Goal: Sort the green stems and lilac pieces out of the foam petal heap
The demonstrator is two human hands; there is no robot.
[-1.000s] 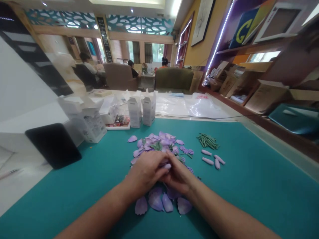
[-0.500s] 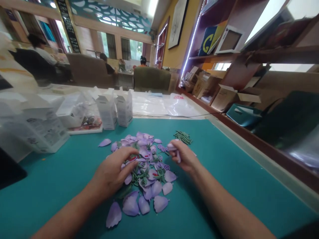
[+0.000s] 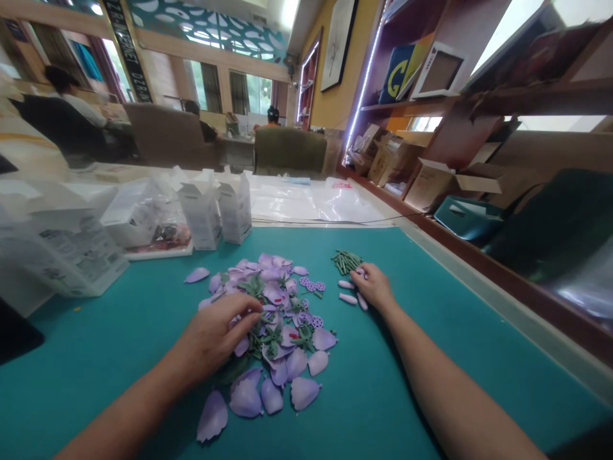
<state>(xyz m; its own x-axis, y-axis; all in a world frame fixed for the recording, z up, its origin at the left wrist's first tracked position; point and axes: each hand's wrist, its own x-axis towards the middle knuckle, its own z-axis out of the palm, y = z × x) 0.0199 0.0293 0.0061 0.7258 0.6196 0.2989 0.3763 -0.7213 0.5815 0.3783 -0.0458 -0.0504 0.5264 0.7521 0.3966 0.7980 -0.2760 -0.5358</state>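
Note:
A heap of purple plastic petals (image 3: 272,275), mixed with green leaf-like pieces (image 3: 272,338) and small purple wheel-shaped parts (image 3: 311,286), lies on the green mat (image 3: 383,390). Over the heap's left side rests my left hand (image 3: 225,329), its thumb and forefinger curved with a gap between them; its other fingers are partly hidden. To the right, my right hand (image 3: 376,291) is low at the mat, fingertips closed on a small pale purple piece (image 3: 360,272). Beside it lie similar elongated pale purple pieces (image 3: 347,298). Short green stems (image 3: 345,262) are bunched just beyond its fingers.
White cartons (image 3: 234,207) stand at the back left, near a clear plastic bag (image 3: 167,233) of reddish parts. A larger printed box (image 3: 76,246) is further left. Shelves with cardboard boxes (image 3: 433,185) line the right side. People (image 3: 76,102) sit in the background.
My right hand has moved right and down to the mat beside the green stems. Several pale purple pieces now lie there. My left hand has stayed over the heap, shifting slightly.

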